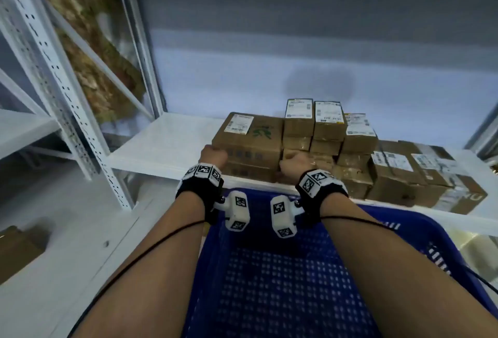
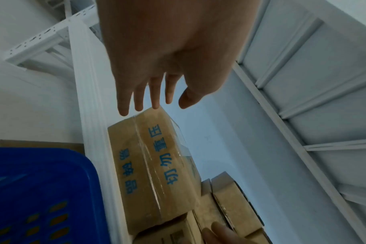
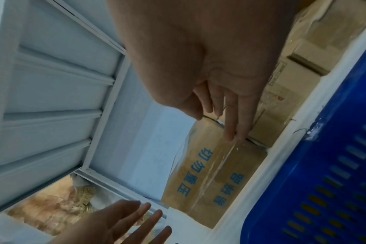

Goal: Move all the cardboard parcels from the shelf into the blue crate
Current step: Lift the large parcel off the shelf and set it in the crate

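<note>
The cardboard parcels (image 1: 310, 146) stand in a stack on the white shelf (image 1: 151, 146), toward its front edge, and the blue crate (image 1: 283, 283) waits just below that edge with no parcel visible in it, so I judge the task is at its beginning. I am at the step of taking the first one: the large parcel with blue printing (image 2: 155, 166) at the left end of the stack. Starting from the left, my left hand (image 2: 157, 66) is spread, the fingers straight and a little apart, near the left end of this parcel; I cannot tell if the fingertips already touch the cardboard. To the right, my right hand (image 3: 215, 74) is also spread, the fingers straight and reaching to the seam between this parcel and the smaller taped boxes (image 1: 323, 149) beside it. Neither grip holds anything yet. The next move, I think, needs both palms to press on the two ends, then to lift and bring the parcel toward me over the shelf edge and down into the crate. The neighbours stand tight against its right side, so my right fingers have little room to enter, and the small boxes may shift or fall. Further right lie bigger parcels with white labels (image 1: 420, 176). A white perforated upright (image 1: 54, 81) stands well apart at the left and does not hinder me.
</note>
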Available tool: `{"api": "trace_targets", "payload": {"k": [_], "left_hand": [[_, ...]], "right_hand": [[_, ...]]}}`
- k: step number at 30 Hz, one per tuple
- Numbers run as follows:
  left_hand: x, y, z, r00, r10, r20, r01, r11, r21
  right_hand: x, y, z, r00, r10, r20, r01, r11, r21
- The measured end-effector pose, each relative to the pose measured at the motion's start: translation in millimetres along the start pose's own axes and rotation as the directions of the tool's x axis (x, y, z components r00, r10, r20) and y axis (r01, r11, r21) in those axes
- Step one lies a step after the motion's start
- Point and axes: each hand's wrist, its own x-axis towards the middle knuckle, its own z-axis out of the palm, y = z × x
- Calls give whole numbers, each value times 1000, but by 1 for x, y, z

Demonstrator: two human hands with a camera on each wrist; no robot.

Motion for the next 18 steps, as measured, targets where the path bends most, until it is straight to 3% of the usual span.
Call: {"api": "trace_targets", "payload": {"k": [2,7,12,15,18], "left_hand": [[1,7,2,1000,22,-8,-23,997,-78],[34,2,9,999,50,9,-48,988,-146],[70,-14,23,992,33,126,-6,978,-208],[99,-31,28,999,-22,35,28,984,-175],[78,-18,18,997,-41,-58,36,995,-91]], "right_hand": [[24,1,9,1000,-3,7,2,998,65],[53,-5,20,999,-8,42,7,1000,25],[64,-1,27,997,-33,73,31,999,40],[62,1,27,996,-55,64,50,995,81],[56,-2,27,994,-92,66,81,984,157]]}}
